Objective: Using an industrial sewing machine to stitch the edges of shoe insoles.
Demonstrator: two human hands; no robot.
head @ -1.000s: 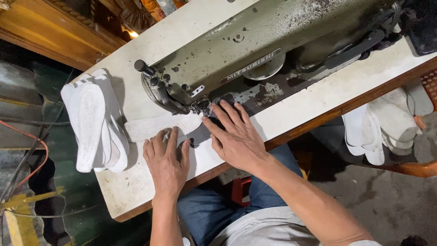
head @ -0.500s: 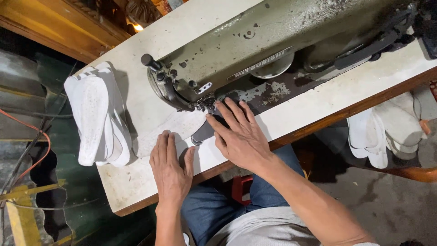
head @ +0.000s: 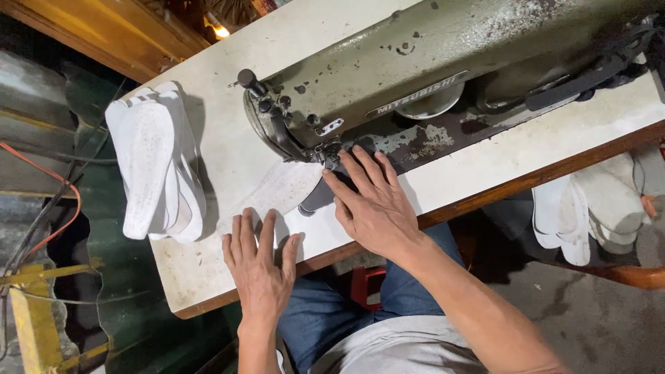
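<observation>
A: Head view, hands first

B: Left hand [head: 260, 266] lies flat and open, fingers spread, pressing the near end of a white insole piece [head: 273, 194] on the tabletop [head: 208, 277]. Right hand [head: 374, 204] is also open, palm down, fingertips on the dark piece [head: 320, 196] right at the needle area. Neither hand grips anything

A: Position of the workpiece?

B: The white insole piece lies flat on the tabletop, running from the left hand up to the head of the sewing machine [head: 443, 62]; its far end meets the dark piece under the presser foot. Whether the two are joined I cannot tell

A: Surroundings?

B: A stack of white insoles [head: 156, 166] sits at the left edge of the tabletop, well apart from both hands. The machine is olive green, worn and chipped. More white pieces [head: 589, 208] lie below the tabletop on the right. An orange cable [head: 55, 221] hangs at the left. The person wears blue jeans [head: 325, 318]
</observation>
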